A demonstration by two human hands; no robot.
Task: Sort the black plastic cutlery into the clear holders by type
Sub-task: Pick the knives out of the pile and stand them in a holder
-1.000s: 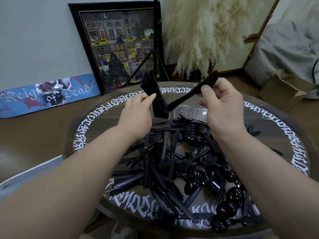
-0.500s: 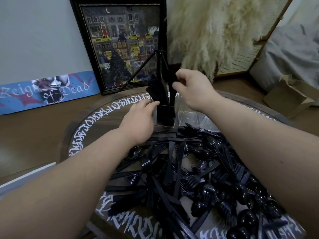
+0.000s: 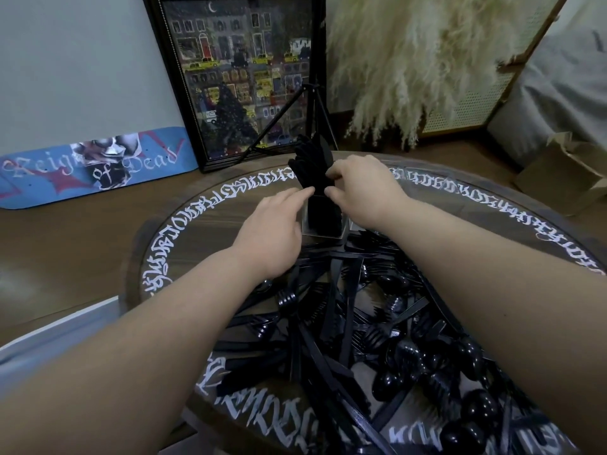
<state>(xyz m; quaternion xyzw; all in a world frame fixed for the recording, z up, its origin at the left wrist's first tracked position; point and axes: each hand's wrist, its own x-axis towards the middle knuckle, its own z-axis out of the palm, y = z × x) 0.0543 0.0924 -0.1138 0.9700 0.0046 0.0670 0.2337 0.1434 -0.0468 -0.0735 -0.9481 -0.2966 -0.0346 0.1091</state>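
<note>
Right hand: the right hand (image 3: 361,188) sits just right of frame centre, fingers curled in against the black cutlery standing in the holder; whether they actually pinch a piece cannot be told.
Left hand: the left hand (image 3: 269,231) lies just left of centre, fingers straight, their tips touching the holder's left upper edge.
Holder: the clear holder (image 3: 323,221) stands upright between the two hands at frame centre, on the far part of the table.
Standing pieces: the upright cutlery (image 3: 310,162) fills the holder and rises above both hands; its type is too dark to tell.
Loose pile: a heap of black cutlery (image 3: 368,326), with forks, spoons and flat handles crossing one another, covers the table from centre to lower right.
Table: the round table (image 3: 197,231) carries a ring of white lettering near its rim.
Background: a framed picture (image 3: 236,77) leans at upper centre, a blue skateboard deck (image 3: 92,165) at left, pale pampas grass (image 3: 423,60) at upper right.
</note>
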